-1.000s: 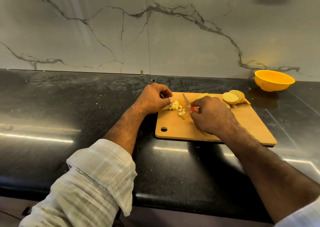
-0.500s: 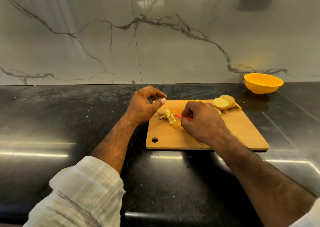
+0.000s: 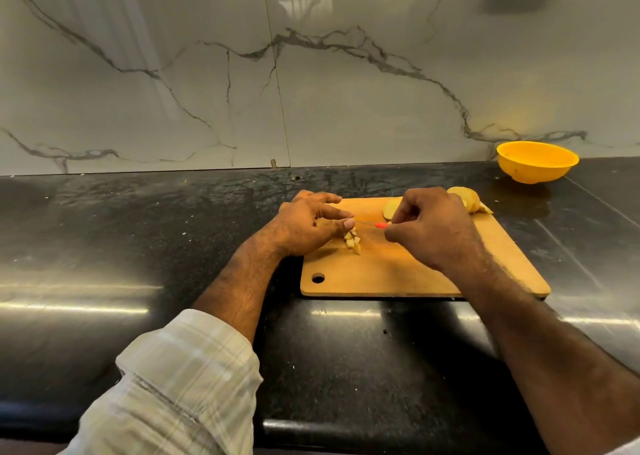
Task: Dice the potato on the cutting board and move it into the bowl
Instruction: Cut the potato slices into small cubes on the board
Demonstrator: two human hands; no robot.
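Beside the board, empty-looking yellow bowl; right hand pinching knife, left hand half-curled over dice.

A single head-worn wide-angle view looks forward and down from close above the black countertop, facing the marble backsplash; the cutting board sits just right of centre, the bowl at two o'clock.

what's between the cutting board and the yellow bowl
Only bare black countertop, seen in the head view; the cutting board and yellow bowl sit apart.
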